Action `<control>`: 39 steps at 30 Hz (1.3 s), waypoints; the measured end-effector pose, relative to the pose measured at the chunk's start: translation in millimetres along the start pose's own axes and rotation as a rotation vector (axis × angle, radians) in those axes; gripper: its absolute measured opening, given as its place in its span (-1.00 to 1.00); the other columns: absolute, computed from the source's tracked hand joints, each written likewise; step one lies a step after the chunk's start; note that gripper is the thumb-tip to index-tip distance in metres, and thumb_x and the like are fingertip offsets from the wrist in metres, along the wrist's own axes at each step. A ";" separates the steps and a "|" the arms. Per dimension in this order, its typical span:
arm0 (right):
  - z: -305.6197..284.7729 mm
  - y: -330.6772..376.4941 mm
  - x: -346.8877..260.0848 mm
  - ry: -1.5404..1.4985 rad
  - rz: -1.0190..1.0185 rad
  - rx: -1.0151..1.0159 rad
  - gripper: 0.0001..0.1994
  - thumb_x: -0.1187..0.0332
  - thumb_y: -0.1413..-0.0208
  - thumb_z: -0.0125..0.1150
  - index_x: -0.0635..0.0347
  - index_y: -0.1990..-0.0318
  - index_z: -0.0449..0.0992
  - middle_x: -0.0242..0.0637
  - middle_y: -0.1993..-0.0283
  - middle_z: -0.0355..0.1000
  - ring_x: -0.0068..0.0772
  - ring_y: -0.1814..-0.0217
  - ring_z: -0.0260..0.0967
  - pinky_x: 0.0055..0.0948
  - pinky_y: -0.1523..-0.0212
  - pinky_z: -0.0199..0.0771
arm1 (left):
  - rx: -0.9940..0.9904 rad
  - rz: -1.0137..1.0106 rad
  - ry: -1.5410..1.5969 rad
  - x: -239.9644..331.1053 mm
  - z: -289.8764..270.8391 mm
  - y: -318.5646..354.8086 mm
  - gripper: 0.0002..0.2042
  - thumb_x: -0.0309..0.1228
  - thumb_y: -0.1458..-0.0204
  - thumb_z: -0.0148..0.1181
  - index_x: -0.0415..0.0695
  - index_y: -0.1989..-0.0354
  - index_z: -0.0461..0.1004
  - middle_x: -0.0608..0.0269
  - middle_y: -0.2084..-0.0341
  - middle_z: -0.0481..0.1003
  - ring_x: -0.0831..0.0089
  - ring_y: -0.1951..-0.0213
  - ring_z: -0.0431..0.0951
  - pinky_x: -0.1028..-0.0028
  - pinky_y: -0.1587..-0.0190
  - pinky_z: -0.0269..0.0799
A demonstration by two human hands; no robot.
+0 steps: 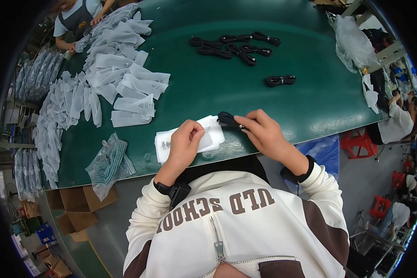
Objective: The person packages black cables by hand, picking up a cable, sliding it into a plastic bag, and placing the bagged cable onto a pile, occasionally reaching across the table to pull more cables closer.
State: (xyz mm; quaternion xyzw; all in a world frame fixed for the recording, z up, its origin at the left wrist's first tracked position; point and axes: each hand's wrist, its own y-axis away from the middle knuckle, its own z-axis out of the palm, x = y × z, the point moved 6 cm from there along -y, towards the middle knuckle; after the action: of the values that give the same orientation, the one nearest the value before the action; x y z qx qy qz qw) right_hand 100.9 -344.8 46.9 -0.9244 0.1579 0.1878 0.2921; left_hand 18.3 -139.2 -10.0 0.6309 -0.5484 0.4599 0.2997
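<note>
Holding a coiled black cable [228, 119] in our right hand [264, 134], our left hand [185, 143] pinches the top pouch [208, 136]; 6 cable bundles [236, 46] remain unbagged.

The table [245, 99] is dark green; the coiled cable [228, 120] pinched in the right hand [262, 133] is black, as are the bundled cables [236, 46] farther off; the flat pouch [208, 134] under the left hand [184, 141] is white, like the heaped pouches [120, 78]; a clear bag [109, 162] holds teal-striped ties; the sweatshirt [236, 231] is cream with brown lettering and sleeve panels; the stools [356, 141] are red.
</note>
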 end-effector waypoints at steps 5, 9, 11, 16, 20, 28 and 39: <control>20.4 20.5 44.0 -0.668 0.673 0.084 -0.74 0.54 -0.17 0.19 0.24 -0.02 0.47 -0.25 0.11 0.48 -0.53 0.20 0.39 -0.56 0.14 0.38 | 0.000 0.160 -0.210 16.4 7.0 1.7 -0.93 -0.57 -0.06 0.23 -0.24 0.32 0.45 0.12 0.45 0.42 0.22 0.43 0.46 0.34 0.35 0.37; 26.7 27.6 58.9 -0.832 0.878 0.018 -0.76 0.53 -0.18 0.20 0.25 0.01 0.40 -0.24 0.02 0.50 -0.63 0.11 0.40 -0.61 0.07 0.39 | 0.005 0.443 -0.434 39.8 13.7 4.5 -0.91 -0.58 -0.04 0.24 -0.23 0.31 0.45 0.10 0.42 0.43 0.24 0.41 0.45 0.44 0.31 0.36; 28.6 27.7 62.2 -0.804 0.893 -0.025 -0.74 0.54 -0.17 0.22 0.25 0.01 0.38 -0.24 -0.01 0.50 -0.66 0.07 0.40 -0.62 0.05 0.40 | -0.003 0.408 -0.415 33.9 13.4 5.3 -0.91 -0.59 -0.03 0.25 -0.23 0.32 0.45 0.10 0.42 0.43 0.22 0.41 0.46 0.42 0.32 0.37; 12.5 11.8 60.5 -0.940 0.694 0.310 -0.61 0.54 -0.11 0.30 0.20 -0.06 0.31 -0.33 0.07 0.48 -0.60 0.03 0.42 -0.59 0.01 0.41 | 0.033 0.278 -0.299 20.9 11.2 3.0 -0.91 -0.61 -0.02 0.25 -0.25 0.34 0.45 0.09 0.40 0.44 0.17 0.41 0.48 0.36 0.34 0.39; 0.3 7.6 61.1 -0.851 0.631 0.402 -0.58 0.53 -0.10 0.33 0.17 -0.06 0.28 -0.39 0.15 0.44 -0.57 0.03 0.43 -0.55 0.05 0.46 | 0.110 0.347 -0.338 27.6 9.0 1.4 -0.92 -0.62 -0.04 0.23 -0.28 0.33 0.44 0.08 0.41 0.44 0.20 0.42 0.47 0.37 0.35 0.39; 7.3 25.7 49.4 -0.341 0.634 0.136 -0.63 0.47 -0.10 0.38 0.20 0.05 0.29 -0.38 0.23 0.42 -0.57 0.21 0.43 -0.53 0.20 0.48 | 0.063 0.105 -0.172 13.0 7.9 -0.6 -0.94 -0.62 -0.11 0.18 -0.28 0.32 0.42 0.11 0.42 0.43 0.30 0.43 0.44 0.40 0.35 0.38; 31.9 26.7 9.1 -0.350 0.488 0.103 -0.77 0.46 -0.20 0.28 0.24 0.14 0.31 -0.34 0.28 0.43 -0.59 0.31 0.38 -0.55 0.24 0.42 | 0.079 0.067 0.001 11.4 6.8 0.2 -0.96 -0.61 -0.16 0.15 -0.26 0.30 0.42 0.20 0.33 0.49 0.53 0.39 0.42 0.54 0.30 0.36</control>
State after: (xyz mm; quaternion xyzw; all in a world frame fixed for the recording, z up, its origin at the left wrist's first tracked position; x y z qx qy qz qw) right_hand 90.0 -348.0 5.9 -0.7968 0.3316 0.4006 0.3076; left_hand 19.5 -149.9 -2.4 0.6234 -0.5504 0.4911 0.2594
